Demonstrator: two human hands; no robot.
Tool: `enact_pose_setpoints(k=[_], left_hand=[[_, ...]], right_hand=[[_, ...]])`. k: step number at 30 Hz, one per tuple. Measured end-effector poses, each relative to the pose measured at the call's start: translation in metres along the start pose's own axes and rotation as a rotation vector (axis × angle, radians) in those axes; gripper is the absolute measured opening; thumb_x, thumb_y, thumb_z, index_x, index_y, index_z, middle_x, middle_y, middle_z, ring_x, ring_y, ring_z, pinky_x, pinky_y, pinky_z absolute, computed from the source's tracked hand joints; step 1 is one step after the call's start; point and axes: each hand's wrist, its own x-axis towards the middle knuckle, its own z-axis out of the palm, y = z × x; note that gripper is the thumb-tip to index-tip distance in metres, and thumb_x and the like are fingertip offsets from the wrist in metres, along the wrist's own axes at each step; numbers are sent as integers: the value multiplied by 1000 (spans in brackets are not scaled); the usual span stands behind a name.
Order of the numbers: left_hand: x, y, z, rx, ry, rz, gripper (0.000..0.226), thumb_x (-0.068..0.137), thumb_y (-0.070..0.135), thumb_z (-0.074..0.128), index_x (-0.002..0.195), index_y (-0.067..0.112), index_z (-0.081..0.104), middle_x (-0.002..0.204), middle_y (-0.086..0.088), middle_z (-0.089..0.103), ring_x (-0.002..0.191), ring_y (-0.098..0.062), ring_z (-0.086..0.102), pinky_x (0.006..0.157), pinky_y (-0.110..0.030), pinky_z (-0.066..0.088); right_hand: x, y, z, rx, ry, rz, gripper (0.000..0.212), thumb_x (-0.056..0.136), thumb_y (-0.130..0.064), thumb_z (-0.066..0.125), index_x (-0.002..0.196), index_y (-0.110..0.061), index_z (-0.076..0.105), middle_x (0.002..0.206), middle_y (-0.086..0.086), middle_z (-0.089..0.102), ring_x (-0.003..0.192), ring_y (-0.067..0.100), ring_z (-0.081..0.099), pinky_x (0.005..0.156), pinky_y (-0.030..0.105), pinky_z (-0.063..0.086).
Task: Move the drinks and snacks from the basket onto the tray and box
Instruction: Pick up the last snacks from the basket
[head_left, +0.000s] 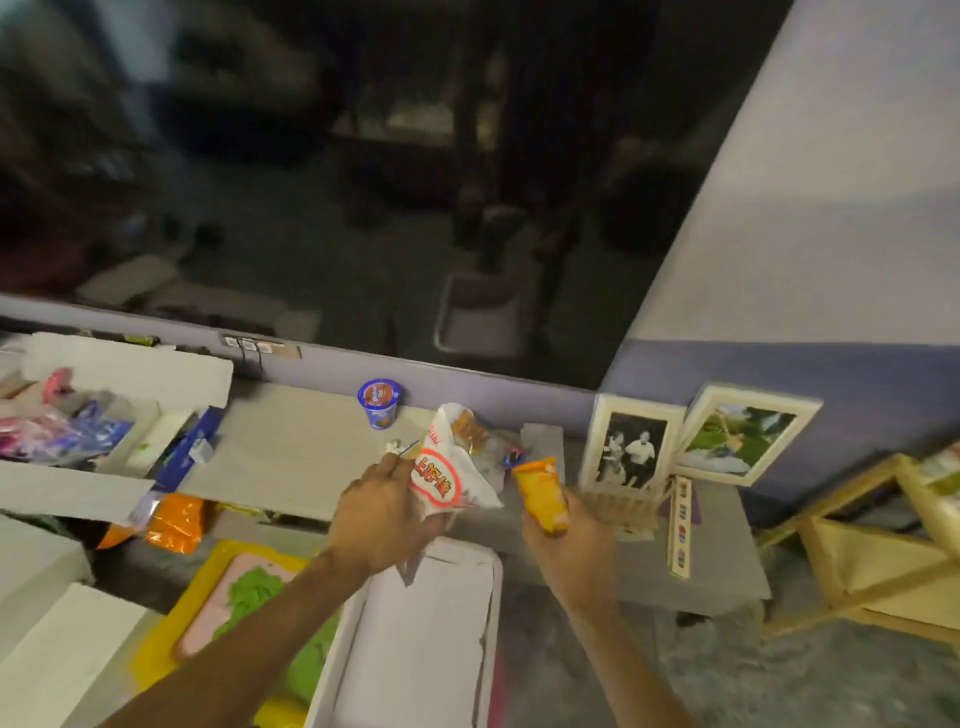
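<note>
A white snack bag was gripped by the left hand and an orange packet was clasped by the right hand

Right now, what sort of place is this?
Probably a lived-in room at home: two white-framed photographs lean against the purple wall, a blue foil-lidded cup stands on the grey table, and an open white cardboard box holds snack packets.

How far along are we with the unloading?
Done: the white box on the left already holds several packets. In hand: the left hand grips a white snack bag, the right hand an orange packet, near the white tray, which looks bare. Left: setting these two down; the basket itself I cannot make out.
</note>
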Motion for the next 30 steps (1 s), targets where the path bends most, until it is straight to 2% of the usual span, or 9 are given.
enact_pose_setpoints(k=[3, 5, 8, 11, 13, 15, 21, 26, 30], left_hand=[[10, 53, -65, -113, 27, -13, 76, 76, 80, 71, 132, 30, 56, 119, 11, 65, 102, -14, 69, 85, -33, 59], [16, 90, -101, -137, 13, 0, 75, 77, 80, 71, 132, 31, 56, 122, 10, 66, 101, -15, 70, 86, -33, 60], [18, 144, -149, -180, 27, 96, 69, 75, 80, 73, 124, 33, 58, 119, 10, 65, 97, -14, 70, 85, -35, 62], [20, 202, -181, -231, 15, 219, 55, 70, 82, 70, 105, 44, 54, 107, 13, 66, 88, -10, 67, 80, -36, 60], [19, 245, -190, -260, -25, 304, 46, 67, 82, 69, 92, 45, 57, 102, 16, 68, 90, -13, 71, 82, -41, 61], [15, 290, -190, -302, -83, 383, 47, 66, 82, 70, 92, 45, 59, 100, 18, 71, 90, -10, 72, 84, -41, 62], [-9, 441, -148, -380, -178, 635, 65, 69, 83, 70, 119, 47, 50, 114, 21, 70, 91, -2, 66, 75, -18, 48], [-40, 585, -82, -401, -260, 734, 58, 78, 75, 75, 123, 43, 58, 123, 18, 72, 105, -9, 70, 94, -34, 58], [-71, 694, -30, -443, -407, 700, 35, 87, 64, 77, 106, 43, 57, 105, 23, 66, 86, -8, 66, 96, -39, 60]], right_hand=[[0, -36, -71, -15, 102, 10, 19, 91, -41, 79, 102, -27, 73, 81, -16, 63, 68, -1, 53, 63, 11, 40], [-3, -55, -120, -14, 162, 19, 15, 92, -40, 78, 99, -27, 73, 81, -17, 62, 70, 2, 59, 63, 2, 33], [-14, -75, -185, 18, 228, 38, 16, 94, -37, 76, 101, -23, 73, 87, -11, 68, 75, 5, 62, 66, 18, 49], [-25, -84, -248, 7, 325, 48, 15, 91, -37, 79, 98, -25, 73, 84, -11, 67, 65, -1, 52, 61, 19, 40], [-30, -81, -288, 0, 353, 85, 15, 90, -36, 80, 94, -23, 73, 86, -4, 74, 69, 9, 58, 63, 24, 38], [-34, -68, -330, 26, 372, 137, 15, 90, -36, 79, 91, -23, 72, 89, 0, 77, 79, 22, 69, 66, 28, 39], [-65, 18, -454, 3, 496, 245, 23, 86, -41, 80, 97, -21, 73, 91, 3, 78, 86, 28, 73, 68, 38, 53], [-107, 119, -564, -28, 608, 328, 38, 88, -36, 83, 120, -19, 72, 104, 1, 79, 96, 24, 74, 77, 28, 50], [-137, 193, -655, -67, 633, 425, 38, 89, -38, 80, 122, -20, 73, 99, -1, 79, 90, 21, 74, 74, 31, 54]])
